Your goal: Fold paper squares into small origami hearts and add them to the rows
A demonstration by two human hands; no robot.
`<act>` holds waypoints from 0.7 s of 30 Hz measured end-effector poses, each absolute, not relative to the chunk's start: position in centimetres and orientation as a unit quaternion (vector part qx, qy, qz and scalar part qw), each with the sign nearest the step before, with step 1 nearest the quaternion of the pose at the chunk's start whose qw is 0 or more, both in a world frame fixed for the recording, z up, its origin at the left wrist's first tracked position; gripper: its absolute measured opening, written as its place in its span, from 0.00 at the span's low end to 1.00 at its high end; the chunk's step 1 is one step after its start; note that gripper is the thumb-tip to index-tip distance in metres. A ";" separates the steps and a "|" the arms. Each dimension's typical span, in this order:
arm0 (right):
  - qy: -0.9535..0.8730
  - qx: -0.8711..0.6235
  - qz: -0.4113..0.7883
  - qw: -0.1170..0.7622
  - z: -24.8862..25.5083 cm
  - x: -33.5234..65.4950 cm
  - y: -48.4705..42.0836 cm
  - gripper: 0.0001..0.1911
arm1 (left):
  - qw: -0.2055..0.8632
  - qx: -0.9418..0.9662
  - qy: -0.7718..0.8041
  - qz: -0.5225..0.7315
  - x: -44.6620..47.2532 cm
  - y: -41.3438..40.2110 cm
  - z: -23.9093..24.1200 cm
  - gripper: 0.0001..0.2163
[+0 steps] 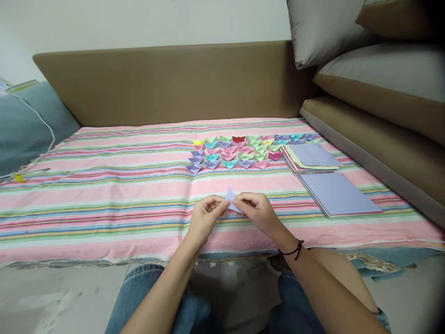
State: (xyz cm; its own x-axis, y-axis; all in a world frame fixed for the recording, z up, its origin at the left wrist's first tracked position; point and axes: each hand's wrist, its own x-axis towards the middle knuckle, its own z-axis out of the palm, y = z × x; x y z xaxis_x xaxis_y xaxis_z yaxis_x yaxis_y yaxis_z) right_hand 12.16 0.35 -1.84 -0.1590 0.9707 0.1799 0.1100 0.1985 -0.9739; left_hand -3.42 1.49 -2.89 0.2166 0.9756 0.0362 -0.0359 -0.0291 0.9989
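A small piece of pale lilac origami paper (230, 195), folded to a point at the top, is held between my two hands above the striped cloth. My left hand (207, 214) pinches its left side between thumb and fingers. From the right, my right hand (256, 209) pinches the other side, its thumb close to the left one. The lower part of the paper is partly hidden by my fingers. Beyond my hands, several folded paper boats (229, 164) in purple, pink, green, blue, yellow and red stand in rows.
To the right lie a stack of lilac paper sheets (340, 194) and a second stack of mixed colours (313, 155). The striped cloth (86, 195) covers the seat up to a brown backrest (167, 86). Cushions (378, 69) pile up at right; a white cable (41, 121) runs at left.
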 end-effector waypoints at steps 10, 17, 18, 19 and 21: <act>-0.574 -0.415 0.525 0.472 -2.6 12.1 0.5 0.11 | 0.562 0.478 0.421 0.528 -3.2 1.5 -3.2 0.09; -0.479 -0.376 0.611 0.506 -2.4 11.8 0.4 0.13 | 0.593 0.461 0.374 0.543 -3.2 1.6 -3.1 0.11; -0.457 -0.374 0.623 0.513 -2.3 11.8 0.4 0.13 | 0.590 0.469 0.376 0.539 -3.2 1.7 -3.1 0.10; -0.439 -0.374 0.633 0.517 -2.3 11.8 0.4 0.13 | 0.583 0.480 0.380 0.534 -3.2 1.7 -3.2 0.10; -0.418 -0.373 0.648 0.517 -2.3 11.7 0.4 0.12 | 0.562 0.502 0.389 0.530 -3.2 1.7 -3.2 0.09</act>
